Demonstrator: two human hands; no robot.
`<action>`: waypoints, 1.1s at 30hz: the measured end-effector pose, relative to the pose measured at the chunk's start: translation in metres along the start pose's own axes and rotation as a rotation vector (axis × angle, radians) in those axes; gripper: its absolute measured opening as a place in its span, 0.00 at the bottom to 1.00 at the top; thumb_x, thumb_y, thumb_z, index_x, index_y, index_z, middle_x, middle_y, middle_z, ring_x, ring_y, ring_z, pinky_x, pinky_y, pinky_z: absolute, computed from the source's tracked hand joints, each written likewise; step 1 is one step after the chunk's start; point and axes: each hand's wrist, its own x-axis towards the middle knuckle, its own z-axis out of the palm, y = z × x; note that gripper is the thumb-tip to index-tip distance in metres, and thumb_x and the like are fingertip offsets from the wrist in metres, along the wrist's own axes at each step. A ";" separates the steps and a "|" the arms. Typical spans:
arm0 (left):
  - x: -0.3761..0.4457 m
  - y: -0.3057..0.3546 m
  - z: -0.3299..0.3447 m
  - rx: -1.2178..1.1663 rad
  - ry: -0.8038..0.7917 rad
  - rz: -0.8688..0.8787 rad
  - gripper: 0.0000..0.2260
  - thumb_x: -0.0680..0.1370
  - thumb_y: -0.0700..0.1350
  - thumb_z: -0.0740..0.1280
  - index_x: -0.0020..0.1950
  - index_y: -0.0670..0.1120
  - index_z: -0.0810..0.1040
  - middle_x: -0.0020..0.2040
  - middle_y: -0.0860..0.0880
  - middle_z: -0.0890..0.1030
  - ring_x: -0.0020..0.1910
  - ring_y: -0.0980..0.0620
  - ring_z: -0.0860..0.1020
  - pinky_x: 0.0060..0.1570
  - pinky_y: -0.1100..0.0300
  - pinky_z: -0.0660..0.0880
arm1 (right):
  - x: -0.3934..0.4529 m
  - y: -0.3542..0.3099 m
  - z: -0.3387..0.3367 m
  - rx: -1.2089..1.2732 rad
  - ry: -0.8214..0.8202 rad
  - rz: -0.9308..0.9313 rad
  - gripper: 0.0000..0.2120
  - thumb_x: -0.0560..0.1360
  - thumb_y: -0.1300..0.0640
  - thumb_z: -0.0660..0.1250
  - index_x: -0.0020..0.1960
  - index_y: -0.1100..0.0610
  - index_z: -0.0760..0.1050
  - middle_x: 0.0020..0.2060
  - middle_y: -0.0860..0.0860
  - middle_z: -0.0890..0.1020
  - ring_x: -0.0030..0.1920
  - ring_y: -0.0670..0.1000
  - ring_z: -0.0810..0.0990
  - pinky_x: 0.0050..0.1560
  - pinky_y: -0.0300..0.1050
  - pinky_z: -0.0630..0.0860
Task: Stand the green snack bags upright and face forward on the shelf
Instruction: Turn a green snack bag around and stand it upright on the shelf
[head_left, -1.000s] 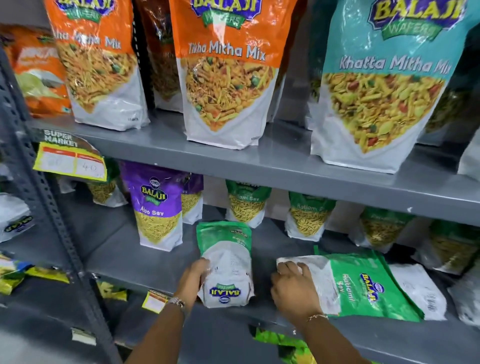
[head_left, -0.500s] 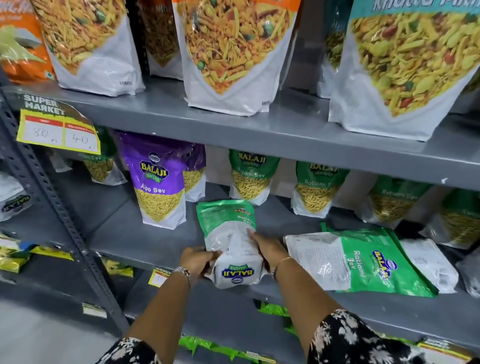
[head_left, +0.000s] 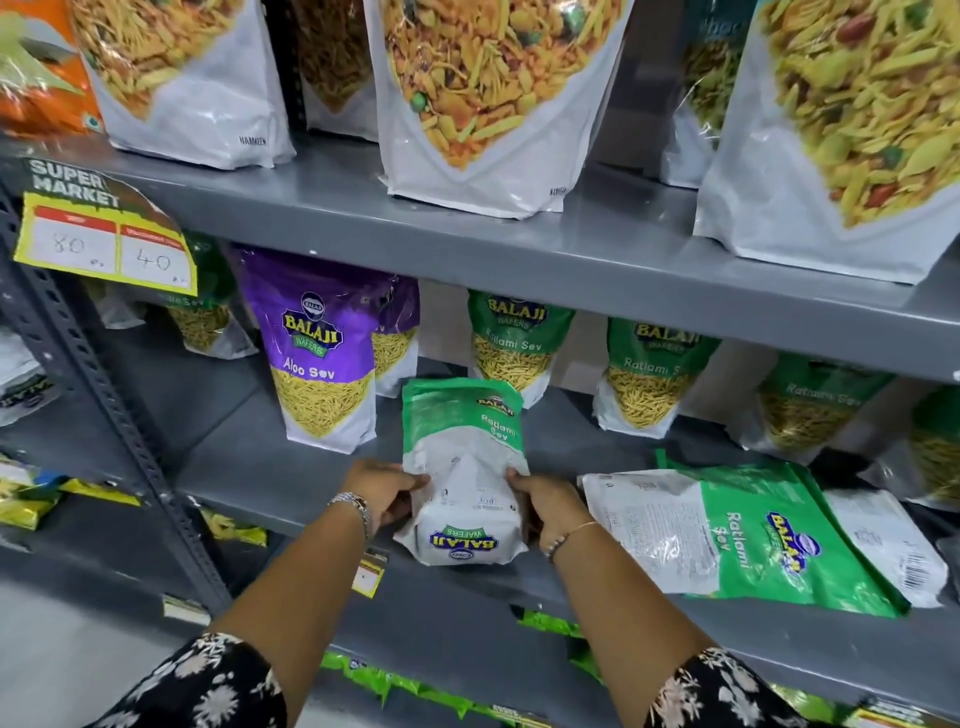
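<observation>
A green and white Ratlami Sev bag (head_left: 464, 467) lies tilted back near the front of the grey middle shelf (head_left: 244, 467), its white bottom toward me and its back side showing. My left hand (head_left: 387, 491) grips its lower left side and my right hand (head_left: 545, 501) grips its lower right side. To the right, another green Ratlami Sev bag (head_left: 748, 530) lies flat on the shelf, on top of a further flat bag (head_left: 883, 545). Several green Ratlami Sev bags (head_left: 519, 345) stand upright facing forward at the back of the shelf.
A purple Aloo Sev bag (head_left: 324, 358) stands upright just left of the held bag. Large mix bags (head_left: 488, 93) stand on the shelf above. A yellow price tag (head_left: 104, 244) hangs at the upper shelf's left edge. A perforated upright post (head_left: 104, 395) runs down the left.
My right hand left the flat bag on the right and came to the right side of the middle bag. Both hands now hold it, and its white bottom is pulled nearer the shelf edge.
</observation>
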 end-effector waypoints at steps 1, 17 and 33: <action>0.000 0.003 -0.003 -0.031 -0.007 -0.012 0.14 0.70 0.31 0.70 0.30 0.42 0.69 0.16 0.51 0.71 0.14 0.57 0.66 0.17 0.70 0.66 | 0.000 0.000 0.001 -0.016 -0.017 -0.021 0.06 0.70 0.61 0.73 0.36 0.61 0.78 0.36 0.59 0.80 0.38 0.55 0.78 0.46 0.52 0.76; 0.020 0.032 -0.006 0.100 0.196 0.418 0.13 0.65 0.30 0.73 0.31 0.45 0.73 0.25 0.53 0.78 0.39 0.46 0.75 0.49 0.44 0.78 | 0.015 -0.048 0.002 -0.246 0.082 -0.395 0.14 0.68 0.69 0.71 0.37 0.52 0.72 0.38 0.51 0.82 0.45 0.55 0.82 0.54 0.55 0.79; 0.046 0.025 0.005 0.227 0.191 0.495 0.11 0.70 0.36 0.70 0.34 0.50 0.74 0.35 0.44 0.80 0.35 0.47 0.76 0.44 0.44 0.78 | 0.011 -0.032 -0.011 -0.355 0.227 -0.464 0.13 0.67 0.69 0.70 0.36 0.52 0.74 0.36 0.51 0.83 0.42 0.54 0.81 0.52 0.50 0.79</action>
